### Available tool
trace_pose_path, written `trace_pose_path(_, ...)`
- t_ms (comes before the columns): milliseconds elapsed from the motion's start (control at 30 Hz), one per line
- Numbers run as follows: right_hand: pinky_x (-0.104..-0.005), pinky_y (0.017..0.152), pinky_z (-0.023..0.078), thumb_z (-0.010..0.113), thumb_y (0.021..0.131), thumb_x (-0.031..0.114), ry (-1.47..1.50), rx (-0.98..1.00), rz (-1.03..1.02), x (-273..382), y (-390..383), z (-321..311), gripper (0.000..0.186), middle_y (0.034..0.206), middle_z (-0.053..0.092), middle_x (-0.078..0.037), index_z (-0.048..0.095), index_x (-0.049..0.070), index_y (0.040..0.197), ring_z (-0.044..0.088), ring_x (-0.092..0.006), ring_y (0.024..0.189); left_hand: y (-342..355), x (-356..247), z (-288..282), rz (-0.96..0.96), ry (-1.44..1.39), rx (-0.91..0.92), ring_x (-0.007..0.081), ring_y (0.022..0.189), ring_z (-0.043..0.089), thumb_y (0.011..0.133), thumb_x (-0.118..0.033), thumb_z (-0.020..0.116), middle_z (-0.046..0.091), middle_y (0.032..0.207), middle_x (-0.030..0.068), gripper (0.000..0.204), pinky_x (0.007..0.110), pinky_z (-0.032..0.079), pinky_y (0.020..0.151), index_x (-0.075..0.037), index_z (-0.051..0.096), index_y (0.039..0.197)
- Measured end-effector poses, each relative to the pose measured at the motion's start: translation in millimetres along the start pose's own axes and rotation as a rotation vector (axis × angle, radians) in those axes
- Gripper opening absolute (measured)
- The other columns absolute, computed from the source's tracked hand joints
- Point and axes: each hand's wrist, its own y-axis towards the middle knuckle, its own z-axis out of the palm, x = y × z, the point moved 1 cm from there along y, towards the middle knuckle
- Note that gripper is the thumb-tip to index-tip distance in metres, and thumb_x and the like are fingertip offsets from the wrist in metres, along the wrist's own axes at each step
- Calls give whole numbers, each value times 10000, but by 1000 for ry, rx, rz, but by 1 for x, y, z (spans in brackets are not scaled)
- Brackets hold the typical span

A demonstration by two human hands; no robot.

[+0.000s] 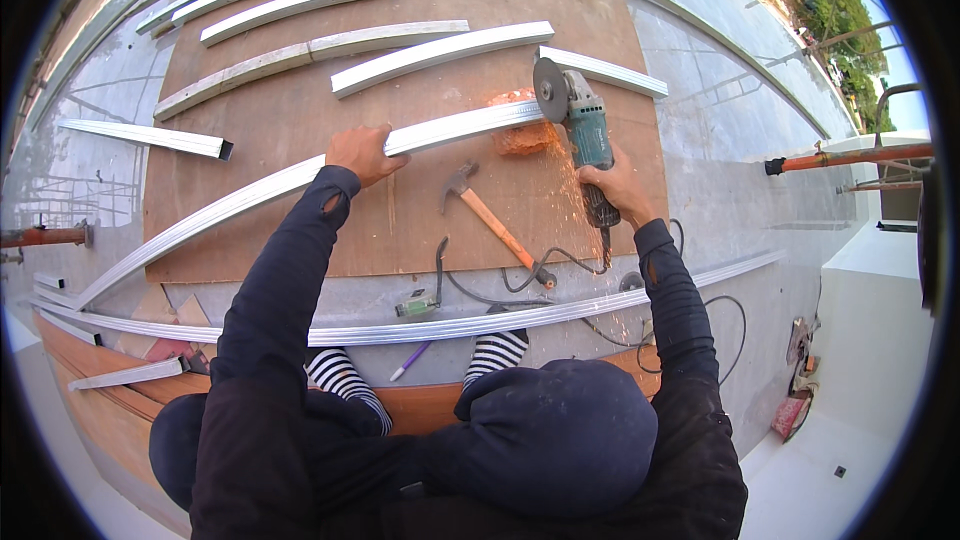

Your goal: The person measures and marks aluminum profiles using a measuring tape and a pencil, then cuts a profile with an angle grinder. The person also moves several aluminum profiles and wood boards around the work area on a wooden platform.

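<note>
My left hand (pixel 365 153) is closed around a long silvery metal profile (pixel 455 128), which runs from the lower left up to the right. In my right hand (pixel 618 184) is a teal and grey angle grinder (pixel 590 143), gripped by its body. Its cutting disc (pixel 550 90) meets the profile's right end, and orange sparks spray down from there toward me. An orange brick (pixel 527 139) lies under that end of the profile. Between my hands, a claw hammer (pixel 492 227) with a wooden handle rests on the brown board (pixel 270 175).
Several cut metal profiles (pixel 440 58) lie across the board's far part. Another long profile (pixel 440 330) crosses in front of my feet. The grinder's black cable (pixel 480 298) loops over the floor near a purple pen (pixel 409 361). Orange pipes (pixel 850 160) stick in from the right.
</note>
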Motion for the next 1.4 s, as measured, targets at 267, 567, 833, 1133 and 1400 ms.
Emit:
trace_pose_path(267, -293, 686, 500, 739, 711, 141, -14, -2, -1, -6, -2, 3, 451, 868, 614, -38, 578, -1, 1108, 591, -127, 736, -2, 2, -1, 1, -18, -10, 371, 787, 696, 796, -581, 680, 719, 842, 181, 521, 465, 546, 718, -93, 722, 975)
trace_pose_path(567, -285, 681, 501, 735, 723, 134, 46, 19, 13, -13, -8, 2, 429, 862, 613, -35, 566, 2, 1095, 592, -128, 728, -1, -2, -6, -13, -2, 39, 359, 811, 700, 792, -522, 689, 725, 868, 174, 489, 461, 555, 733, -79, 717, 996)
trace_pose_path(833, -285, 661, 507, 727, 725, 114, 48, 8, -12, -5, -15, 6, 400, 854, 618, -40, 562, 6, 1073, 598, -125, 710, -2, 0, -7, -10, 5, 45, 358, 811, 702, 792, -519, 690, 724, 865, 177, 490, 459, 558, 739, -78, 719, 1003)
trace_pose_path(1133, -283, 679, 500, 730, 720, 107, -15, 9, -13, -14, -19, -1, 451, 877, 607, -28, 567, 14, 1130, 586, -120, 730, 1, -1, -7, -9, -13, 55, 358, 826, 702, 792, -516, 689, 727, 876, 170, 487, 461, 556, 749, -85, 718, 1018)
trace_pose_path(1400, -281, 699, 498, 736, 711, 106, 29, 32, 32, -10, -22, 3, 475, 902, 608, -30, 571, 15, 1146, 589, -126, 765, 1, 4, -4, -16, -13, 57, 360, 837, 698, 780, -531, 692, 726, 886, 171, 502, 463, 554, 751, -86, 719, 1011)
